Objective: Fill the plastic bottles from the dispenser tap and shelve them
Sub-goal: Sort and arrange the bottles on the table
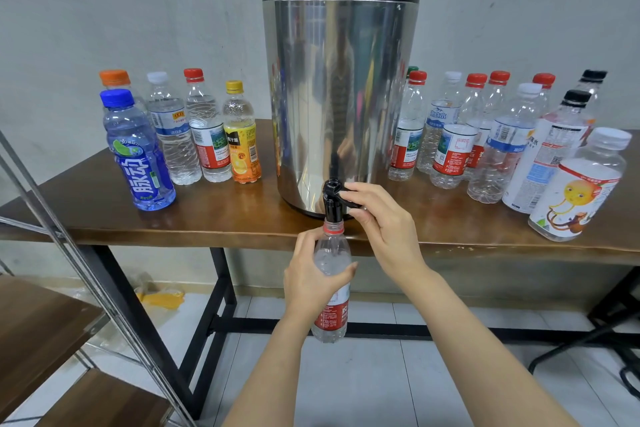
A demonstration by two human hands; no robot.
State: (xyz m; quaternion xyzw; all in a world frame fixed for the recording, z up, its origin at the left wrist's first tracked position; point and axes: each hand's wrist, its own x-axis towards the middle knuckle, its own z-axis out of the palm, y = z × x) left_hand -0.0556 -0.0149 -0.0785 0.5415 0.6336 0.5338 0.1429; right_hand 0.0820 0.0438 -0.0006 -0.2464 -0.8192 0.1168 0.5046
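1. Clear plastic forms the red-labelled bottle [330, 260], which is held upright in front of the table [207, 218] edge, its open neck set directly under the black tap [333, 199] of the steel dispenser [341, 97].
2. The bottle's upper body is gripped by the left hand [311, 284], fingers and thumb curled round it, forearm reaching up from below.
3. The tap's lever is pinched by the right hand [381, 218], fingers curled over it.

Plain grey room, wooden surface on black legs.
A bare grey wall [104, 10] stands behind the brown surface [214, 215]; under it, black metal legs [223, 288] meet a pale tiled floor [415, 385]. Left of the surface is a wood-and-metal shelf rack [41, 322]; beneath the surface, a yellow bag [162, 300] lies on the floor.
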